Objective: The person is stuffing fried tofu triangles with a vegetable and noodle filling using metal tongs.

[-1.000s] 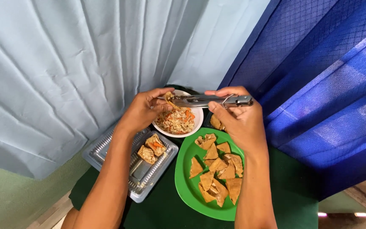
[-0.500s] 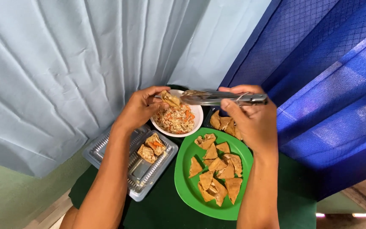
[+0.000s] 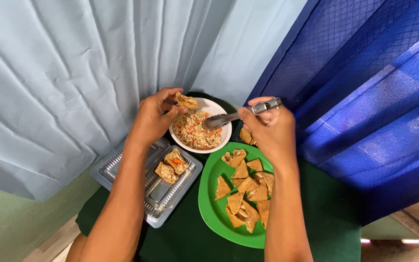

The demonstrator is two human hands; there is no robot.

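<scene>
My left hand (image 3: 153, 119) holds a fried tofu triangle (image 3: 186, 101) over the rim of a white bowl (image 3: 221, 109) filled with shredded vegetable and noodle stuffing (image 3: 195, 132). My right hand (image 3: 270, 128) grips metal tongs (image 3: 233, 117), whose tips reach down into the bowl's filling. Below the bowl, a green plate (image 3: 208, 204) carries several fried tofu triangles (image 3: 246, 191). To its left lies an open clear plastic box (image 3: 158, 199) with two stuffed tofu pieces (image 3: 170, 165) inside.
Everything rests on a small dark green table (image 3: 326, 223). A pale blue curtain (image 3: 73, 73) hangs behind on the left and a dark blue curtain (image 3: 364, 87) on the right. More fried tofu (image 3: 246, 136) lies behind my right hand.
My right hand has lowered the tongs, which were held level above the bowl, so their tips dip into the filling. My left hand keeps the tofu piece at the bowl's rim.
</scene>
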